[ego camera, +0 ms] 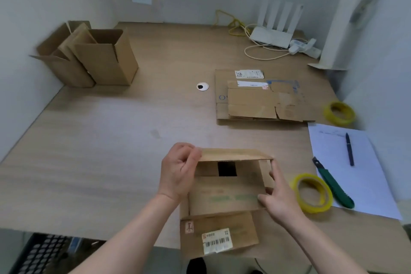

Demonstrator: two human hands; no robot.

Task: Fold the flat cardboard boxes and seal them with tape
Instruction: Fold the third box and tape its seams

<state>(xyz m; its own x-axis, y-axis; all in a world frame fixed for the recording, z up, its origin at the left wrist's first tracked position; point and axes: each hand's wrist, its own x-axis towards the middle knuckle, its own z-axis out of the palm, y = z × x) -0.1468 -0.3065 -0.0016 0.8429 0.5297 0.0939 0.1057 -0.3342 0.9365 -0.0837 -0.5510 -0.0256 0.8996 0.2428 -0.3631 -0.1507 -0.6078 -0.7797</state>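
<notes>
upright boxes (104,60): 2, at 10 o'clock | flat cardboards (262,98): 2, at 2 o'clock | tape rolls (312,192): 2 | pen (349,149): 1 | knife (333,182): 1

A brown cardboard box (224,196) stands half-folded at lower centre, flattened boxes (260,98) right of centre, yellow tape roll (312,192) lower right.

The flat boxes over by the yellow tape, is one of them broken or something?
Yes. The top piece of the flat cardboard stack has a jagged tear down its right part, with old labels stuck on it. It looks like used, worn cardboard.
</notes>
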